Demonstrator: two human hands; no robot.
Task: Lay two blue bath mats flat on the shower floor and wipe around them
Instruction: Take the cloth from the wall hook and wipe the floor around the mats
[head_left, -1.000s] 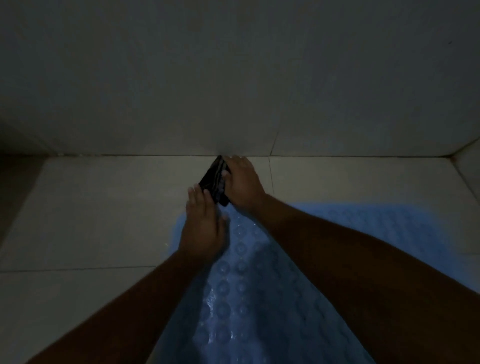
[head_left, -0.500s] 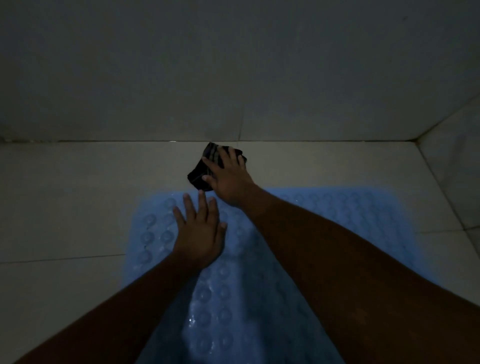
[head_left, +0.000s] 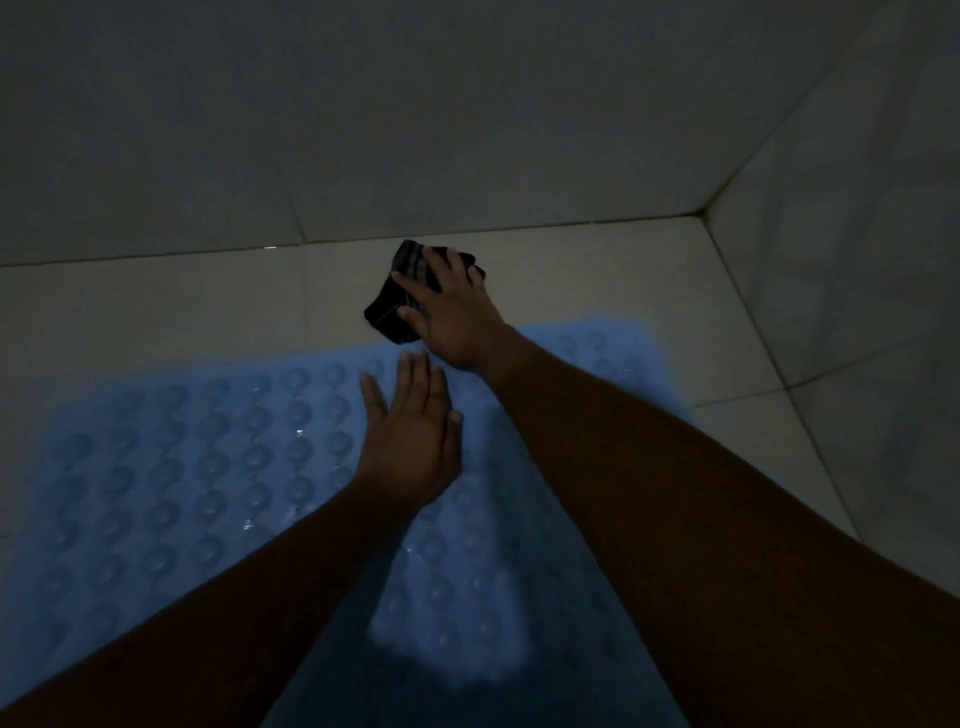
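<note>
A blue bath mat (head_left: 208, 457) with rows of round suction cups lies flat on the pale tiled shower floor (head_left: 156, 312). Only one mat is distinguishable in the dim light. My left hand (head_left: 410, 441) rests palm down on the mat near its far edge, fingers spread. My right hand (head_left: 452, 312) presses flat on a dark folded cloth (head_left: 389, 312) on the floor tile just beyond the mat's far edge, close to the back wall.
The tiled back wall (head_left: 415, 130) meets the floor just past the cloth. A side wall (head_left: 857, 260) rises at the right, forming a corner at the upper right. Bare floor tile runs along the mat's far and right sides.
My right hand has slid the cloth to the right along the floor by the back wall. The view has shifted, and more of the mat shows at the left. My left hand stays pressed on the mat.
</note>
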